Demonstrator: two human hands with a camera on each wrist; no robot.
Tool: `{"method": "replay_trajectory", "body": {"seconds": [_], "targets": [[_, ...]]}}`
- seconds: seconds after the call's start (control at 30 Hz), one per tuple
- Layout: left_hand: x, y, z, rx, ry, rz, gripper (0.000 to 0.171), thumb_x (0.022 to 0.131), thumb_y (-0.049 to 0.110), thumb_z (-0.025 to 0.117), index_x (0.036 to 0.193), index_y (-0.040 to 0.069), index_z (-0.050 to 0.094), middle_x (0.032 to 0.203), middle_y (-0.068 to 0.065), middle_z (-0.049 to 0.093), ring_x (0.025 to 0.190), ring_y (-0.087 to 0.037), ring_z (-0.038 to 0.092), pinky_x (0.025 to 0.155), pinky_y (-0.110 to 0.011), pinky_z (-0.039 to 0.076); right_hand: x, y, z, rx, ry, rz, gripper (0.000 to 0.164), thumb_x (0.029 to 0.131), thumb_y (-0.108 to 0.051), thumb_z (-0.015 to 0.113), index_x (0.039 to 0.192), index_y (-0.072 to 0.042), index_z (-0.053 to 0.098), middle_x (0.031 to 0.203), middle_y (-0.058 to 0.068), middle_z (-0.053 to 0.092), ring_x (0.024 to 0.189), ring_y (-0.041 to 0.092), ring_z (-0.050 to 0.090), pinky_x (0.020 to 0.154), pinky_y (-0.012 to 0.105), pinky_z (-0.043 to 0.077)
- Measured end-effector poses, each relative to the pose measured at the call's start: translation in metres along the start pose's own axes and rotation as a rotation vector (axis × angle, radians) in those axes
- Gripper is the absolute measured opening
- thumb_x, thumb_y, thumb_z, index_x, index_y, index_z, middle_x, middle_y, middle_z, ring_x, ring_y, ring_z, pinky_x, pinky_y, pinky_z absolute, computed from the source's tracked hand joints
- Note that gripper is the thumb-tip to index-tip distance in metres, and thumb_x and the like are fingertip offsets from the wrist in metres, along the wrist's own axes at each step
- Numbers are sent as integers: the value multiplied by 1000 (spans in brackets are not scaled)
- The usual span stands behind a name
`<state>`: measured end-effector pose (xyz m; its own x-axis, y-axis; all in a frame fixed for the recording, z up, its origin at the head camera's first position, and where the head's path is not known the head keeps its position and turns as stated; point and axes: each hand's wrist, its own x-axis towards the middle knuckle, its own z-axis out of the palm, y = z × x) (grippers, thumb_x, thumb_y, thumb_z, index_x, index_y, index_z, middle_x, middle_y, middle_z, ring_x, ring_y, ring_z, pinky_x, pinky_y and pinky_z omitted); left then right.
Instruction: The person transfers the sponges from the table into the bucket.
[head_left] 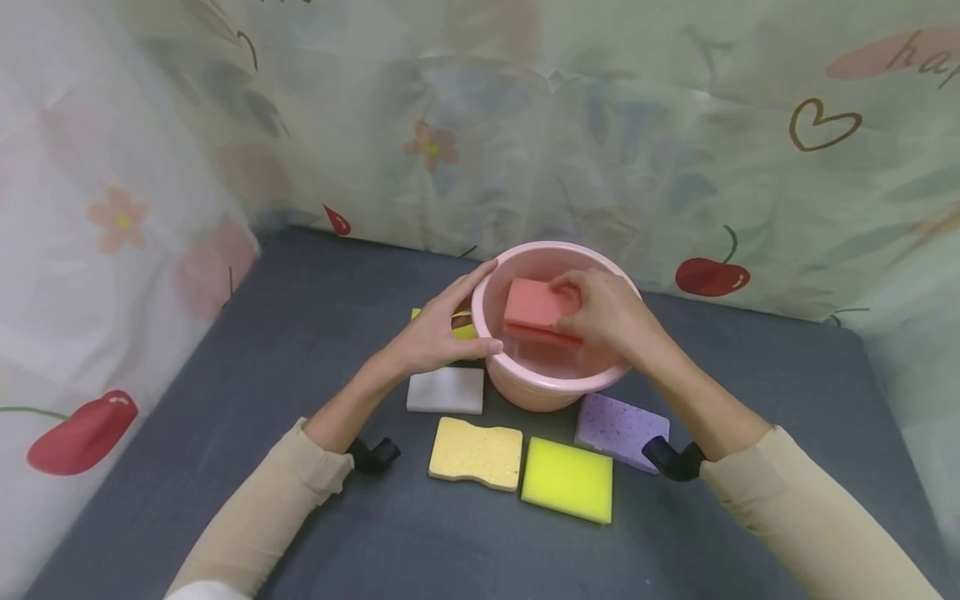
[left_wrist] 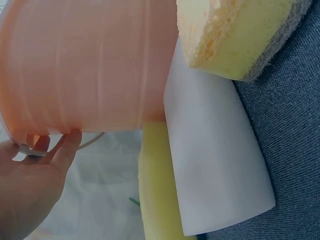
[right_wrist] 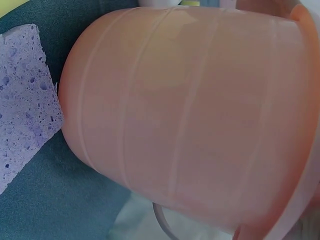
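A pink bucket (head_left: 536, 392) stands upright on the dark table. My left hand (head_left: 431, 332) holds its left rim, thumb at the front and fingers farther back; in the left wrist view, the hand (left_wrist: 35, 187) touches the bucket's side (left_wrist: 90, 70) near the rim. My right hand (head_left: 611, 312) reaches in over the right side and grips a red sponge (head_left: 534, 302) within the bucket's mouth. The right wrist view is filled by the bucket's ribbed outer wall (right_wrist: 175, 110); the sponge is hidden there.
Around the bucket lie a white sponge (head_left: 446, 392), a pale yellow wavy-edged sponge (head_left: 476, 454), a bright yellow sponge (head_left: 567, 481) and a speckled purple sponge (head_left: 618, 429). Another yellow sponge (head_left: 465, 332) shows behind my left hand. A patterned curtain (head_left: 540, 158) closes off the table's back.
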<state>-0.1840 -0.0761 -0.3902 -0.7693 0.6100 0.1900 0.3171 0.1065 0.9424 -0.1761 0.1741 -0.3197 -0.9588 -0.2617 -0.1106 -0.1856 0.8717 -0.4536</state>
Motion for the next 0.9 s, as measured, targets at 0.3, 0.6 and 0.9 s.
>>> {"method": "replay_trajectory", "body": {"seconds": [0.3, 0.6, 0.9], "targets": [[1, 3, -1, 7, 0, 0, 100, 81, 43, 80, 159, 30, 20, 155, -3, 30, 135, -19, 43, 106, -35, 44, 9, -1, 2, 4, -31, 0, 48, 76, -5, 77, 122, 3, 64, 119, 17, 66, 109, 31, 57, 96, 43, 45], [1, 2, 0, 2, 3, 2, 101, 81, 47, 80, 160, 30, 19, 156, -4, 28, 137, -21, 42, 107, -37, 43, 12, 0, 4, -48, -58, 21, 48, 73, -4, 76, 119, 3, 65, 113, 17, 67, 101, 31, 56, 91, 42, 45], [-1, 3, 1, 13, 2, -16, 100, 82, 44, 80, 160, 29, 19, 156, -3, 28, 137, -24, 42, 107, -38, 43, 11, 2, 5, 70, -65, 47, 45, 80, -8, 76, 122, 3, 62, 119, 18, 66, 113, 34, 59, 96, 45, 48]]}}
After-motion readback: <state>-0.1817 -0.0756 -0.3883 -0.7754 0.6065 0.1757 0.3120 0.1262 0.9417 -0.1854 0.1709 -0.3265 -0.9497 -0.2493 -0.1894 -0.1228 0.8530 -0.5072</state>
